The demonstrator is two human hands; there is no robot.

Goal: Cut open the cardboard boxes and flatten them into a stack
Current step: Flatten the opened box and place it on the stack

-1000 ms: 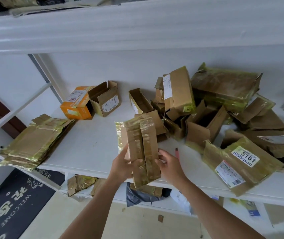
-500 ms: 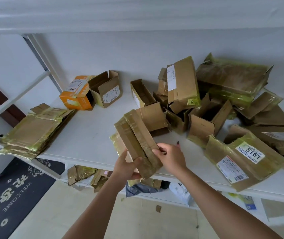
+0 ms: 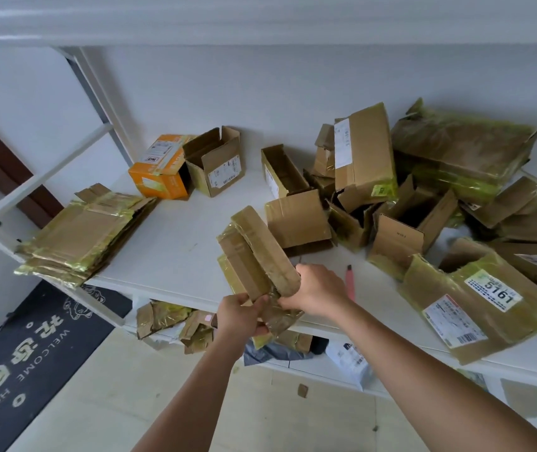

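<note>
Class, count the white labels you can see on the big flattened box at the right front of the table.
2. On the flattened box, one label printed 5161 sits nearer the wall; a larger barcode label lies nearer the table's front edge. Its underside is hidden.

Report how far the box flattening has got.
Done: a stack of flattened boxes lies at the shelf's left end. In hand: both hands, left hand and right hand, grip a taped box, partly collapsed. Left: the orange box, open boxes and the heap at right.
</note>
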